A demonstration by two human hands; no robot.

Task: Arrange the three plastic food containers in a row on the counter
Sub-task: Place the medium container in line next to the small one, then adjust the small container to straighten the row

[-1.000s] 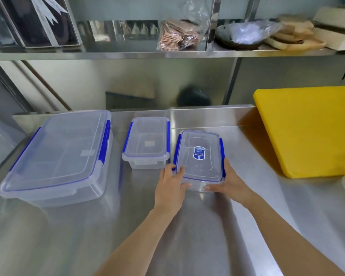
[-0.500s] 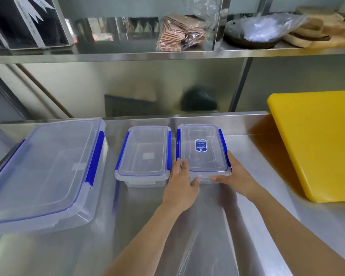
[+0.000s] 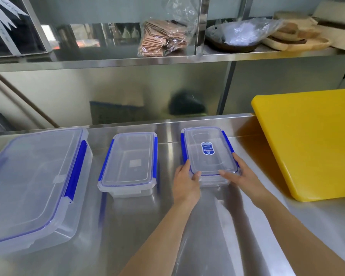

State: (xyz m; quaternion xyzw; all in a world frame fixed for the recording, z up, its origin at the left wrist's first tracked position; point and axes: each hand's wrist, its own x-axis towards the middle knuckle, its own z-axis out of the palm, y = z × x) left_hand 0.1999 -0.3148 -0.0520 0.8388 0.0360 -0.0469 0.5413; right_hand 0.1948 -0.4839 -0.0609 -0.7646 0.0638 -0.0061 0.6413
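Observation:
Three clear plastic containers with blue clips stand on the steel counter (image 3: 207,226). The large container (image 3: 34,182) is at the left, a medium container (image 3: 128,163) sits in the middle. The labelled container (image 3: 208,151) with a blue sticker on its lid is at the right. My left hand (image 3: 185,182) grips its near left corner and my right hand (image 3: 242,175) grips its near right corner. A gap separates it from the medium container.
A thick yellow cutting board (image 3: 311,140) lies at the right, close to the labelled container. A steel shelf (image 3: 167,59) above holds a bag of crackers (image 3: 161,38), a dark bowl with plastic wrap and wooden boards.
Both hands have pushed the labelled container away from me and a little to the right, straightening it beside the medium container. The camera has tilted and moved closer.

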